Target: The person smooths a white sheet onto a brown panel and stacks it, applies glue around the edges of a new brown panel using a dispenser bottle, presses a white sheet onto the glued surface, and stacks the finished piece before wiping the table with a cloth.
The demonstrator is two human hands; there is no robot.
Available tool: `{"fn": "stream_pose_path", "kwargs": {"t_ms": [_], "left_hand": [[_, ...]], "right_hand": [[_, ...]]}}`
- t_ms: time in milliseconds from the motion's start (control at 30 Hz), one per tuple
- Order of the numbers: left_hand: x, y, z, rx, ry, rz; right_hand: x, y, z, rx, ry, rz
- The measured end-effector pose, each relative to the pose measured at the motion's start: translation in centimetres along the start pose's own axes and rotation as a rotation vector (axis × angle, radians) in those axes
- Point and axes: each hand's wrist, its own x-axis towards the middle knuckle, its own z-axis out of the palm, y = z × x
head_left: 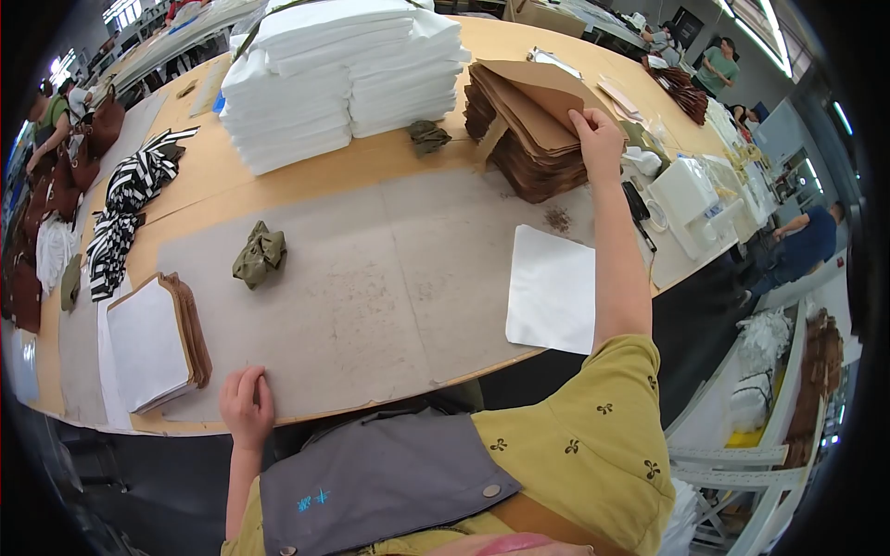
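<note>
My right hand (598, 141) pinches the lifted corner of the top brown sheet (538, 88) on a thick stack of brown pieces (528, 167), which look like leather or card. The sheet's front corner curls up from the pieces beneath it. My left hand (247, 405) rests at the table's near edge, its fingers loosely bent and nothing visible in them. Left of that hand lies a smaller stack of pieces (153, 343), white on top with brown edges. A single white sheet (549, 287) lies below my right forearm, which covers its right side.
A tall pile of folded white material (343, 79) stands at the back. Crumpled olive bundles (260, 254) lie on the grey mat (352, 306). Striped black-and-white fabric (134, 199) sits left. A white tray (691, 199) stands right. Other people work farther off.
</note>
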Motion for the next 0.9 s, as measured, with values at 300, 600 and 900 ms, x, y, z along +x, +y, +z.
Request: {"fn": "stream_pose_path", "kwargs": {"t_ms": [300,600,900], "left_hand": [[0.2,-0.1,-0.3,-0.003,0.002,-0.054],[7.1,-0.3,1.4,0.146,-0.215,0.17],[16.8,-8.1,8.7,0.688,-0.087,-0.085]], "right_hand": [[2.9,-6.2,-0.1,-0.039,0.141,-0.23],[-15.8,-21.2,2.3,0.074,0.105,-0.857],[-30.9,-21.8,6.1,0.251,-0.31,-0.712]]}}
